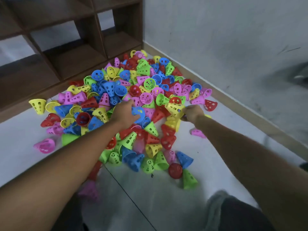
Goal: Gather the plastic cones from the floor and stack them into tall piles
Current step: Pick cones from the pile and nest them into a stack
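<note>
A wide heap of small perforated plastic cones (133, 90) in red, blue, yellow, green and pink covers the floor in front of me. My left hand (124, 111) reaches into the middle of the heap, with its thumb and fingers around a blue cone (140, 112). My right hand (193, 113) grips the wide end of a yellow cone (175, 108), which lies tilted with its tip to the left. Below it a short yellow stack (173, 123) rests among red cones.
A dark wooden shelf unit (75, 47) with open compartments stands behind the heap at the left. A grey wall (233, 39) with a skirting board runs along the right. Stray cones lie apart: pink (45, 145), yellow (38, 105), green (189, 180). My knee (233, 212) shows at the bottom.
</note>
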### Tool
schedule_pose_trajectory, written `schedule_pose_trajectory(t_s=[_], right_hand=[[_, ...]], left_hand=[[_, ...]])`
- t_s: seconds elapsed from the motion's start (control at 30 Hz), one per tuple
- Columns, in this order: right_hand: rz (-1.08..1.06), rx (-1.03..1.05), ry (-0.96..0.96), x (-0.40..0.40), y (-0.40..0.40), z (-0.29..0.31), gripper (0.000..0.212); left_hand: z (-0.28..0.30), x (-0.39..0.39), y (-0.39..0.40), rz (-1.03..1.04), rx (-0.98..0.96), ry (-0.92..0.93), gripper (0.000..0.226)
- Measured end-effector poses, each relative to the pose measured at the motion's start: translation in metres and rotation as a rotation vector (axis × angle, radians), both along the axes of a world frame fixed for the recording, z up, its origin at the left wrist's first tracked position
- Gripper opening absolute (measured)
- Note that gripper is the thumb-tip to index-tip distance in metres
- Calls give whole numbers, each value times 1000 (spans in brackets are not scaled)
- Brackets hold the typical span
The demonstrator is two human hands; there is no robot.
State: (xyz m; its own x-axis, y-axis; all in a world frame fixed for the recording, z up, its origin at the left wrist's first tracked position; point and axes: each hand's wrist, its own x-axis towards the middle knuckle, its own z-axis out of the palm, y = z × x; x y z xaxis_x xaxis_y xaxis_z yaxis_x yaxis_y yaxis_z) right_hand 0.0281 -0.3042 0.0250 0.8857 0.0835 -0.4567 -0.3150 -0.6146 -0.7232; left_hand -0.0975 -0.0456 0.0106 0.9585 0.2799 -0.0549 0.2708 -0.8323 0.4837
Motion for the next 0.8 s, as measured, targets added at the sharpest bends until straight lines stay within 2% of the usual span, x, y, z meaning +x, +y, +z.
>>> schedule_pose_trajectory(t_s=[0.1,0.17,0.2,0.27,0.33,0.4,0.47,0.57,0.67,0.8], right_hand=[[31,104,11,-29,-4,61,15],[137,123,-22,-63,-11,90,14],[218,43,-87,-82,-15,100,9],[459,-42,-233,-121,-19,105,15],[360,133,-100,-162,-17,95,9],[212,251,39,-195,-18,79,22],[217,270,122,-221,-20,60,23],[161,390,219,-250,-23,38,17],[68,505,307,-267,-20,26,23],[62,480,338,-277,-10,17,24]], left_hand=[[33,-52,-10,-22,-35,59,60],[50,-89,-12,-32,-47,101,67],[54,-107,-15,-34,-73,102,66],[55,-138,-20,-32,-138,90,59],[48,-167,-30,-32,-184,91,63],[41,-193,-42,-19,-218,101,69],[30,-213,-52,1,-266,116,74],[12,-238,-64,16,-330,115,59],[5,-253,-73,19,-425,99,60],[-2,-256,-76,18,-553,91,69]])
